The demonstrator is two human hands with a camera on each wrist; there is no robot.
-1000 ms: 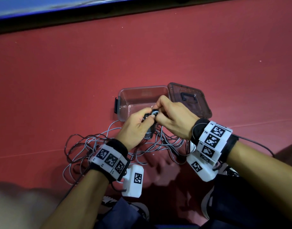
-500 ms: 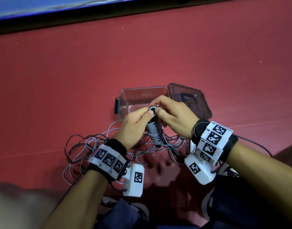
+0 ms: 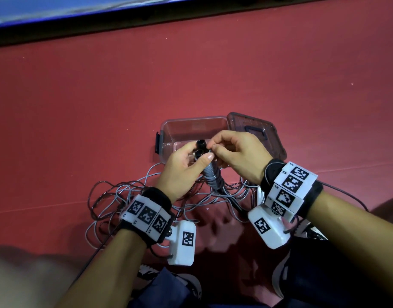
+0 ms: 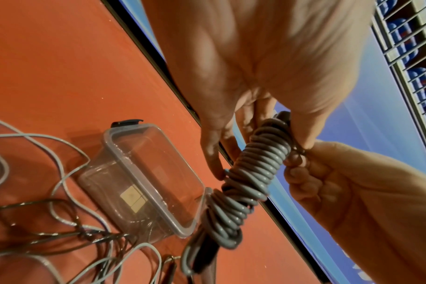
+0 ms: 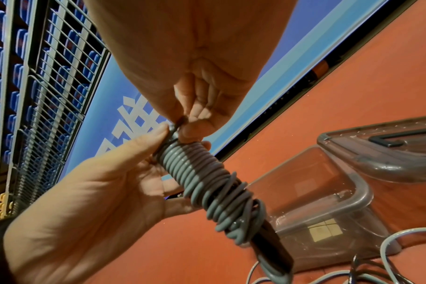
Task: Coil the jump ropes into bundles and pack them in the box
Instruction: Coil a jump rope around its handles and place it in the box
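Note:
A grey jump rope is wound in tight turns round its two black handles, making a bundle [image 3: 212, 177] [image 4: 250, 178] [image 5: 207, 182]. My left hand [image 3: 186, 167] grips the top of the bundle between thumb and fingers. My right hand [image 3: 235, 152] pinches the rope's end at the bundle's top [image 5: 176, 126]. Both hands hold it just above the near edge of the clear plastic box [image 3: 169, 130] [image 4: 144, 173], which stands open on the red floor. More loose grey and dark rope [image 3: 115, 196] lies tangled under my wrists.
The box's dark-tinted lid [image 3: 257, 132] with a black handle lies open to the right of the box. A black latch [image 3: 157, 142] sits on the box's left end. A dark edge and a blue board [image 3: 57, 10] run along the far side. My shoes [image 3: 280, 276] are near.
The bundle has been raised and tilted so the two black handle ends now point up. My right hand shifted from the side to pinching the rope end at the top.

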